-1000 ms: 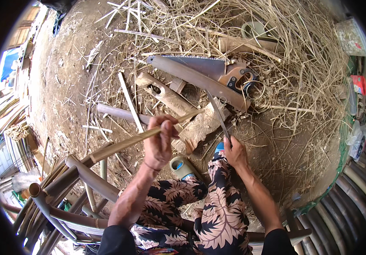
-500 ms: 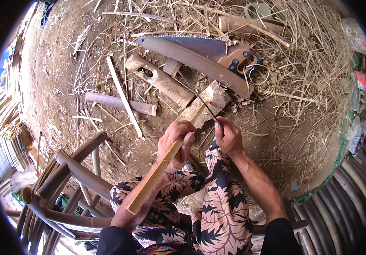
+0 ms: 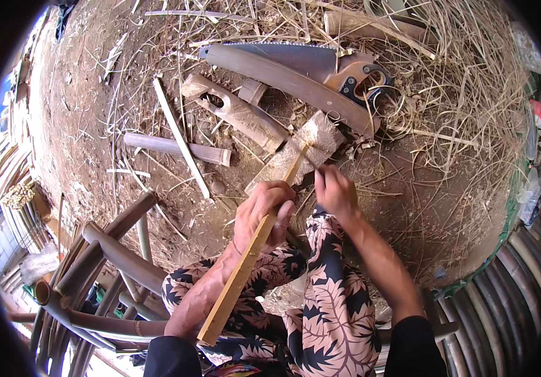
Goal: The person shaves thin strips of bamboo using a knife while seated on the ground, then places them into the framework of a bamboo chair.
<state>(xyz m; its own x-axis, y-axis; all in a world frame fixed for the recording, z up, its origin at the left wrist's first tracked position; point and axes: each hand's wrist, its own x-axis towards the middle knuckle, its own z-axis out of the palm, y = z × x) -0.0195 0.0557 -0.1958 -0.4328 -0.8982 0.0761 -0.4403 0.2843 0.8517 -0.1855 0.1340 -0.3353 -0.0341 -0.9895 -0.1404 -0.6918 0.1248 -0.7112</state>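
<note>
My left hand (image 3: 259,208) is closed round a long pale bamboo strip (image 3: 235,284), which slants from above my lap up to a wooden block (image 3: 321,133). The strip's far end meets the block's top. My right hand (image 3: 337,195) grips a thin dark-bladed knife (image 3: 311,163), held beside that far end. Only a short dark length of the knife shows; the rest is hidden or foreshortened. Just past the block lies a notched bamboo piece (image 3: 236,115) with an oval hole cut in it.
A handsaw (image 3: 358,81) lies beyond the block, beside a split bamboo length (image 3: 283,78). A bamboo tube (image 3: 176,149) rests at left under a pale slat (image 3: 179,135). Shavings (image 3: 465,94) cover the far right ground. A bamboo frame (image 3: 123,257) stands near left; poles (image 3: 503,289) lie at right.
The knife has swung from pointing far across the block to beside the strip's end, and my right hand has shifted slightly. The strip's near end has moved slightly right and nearer me.
</note>
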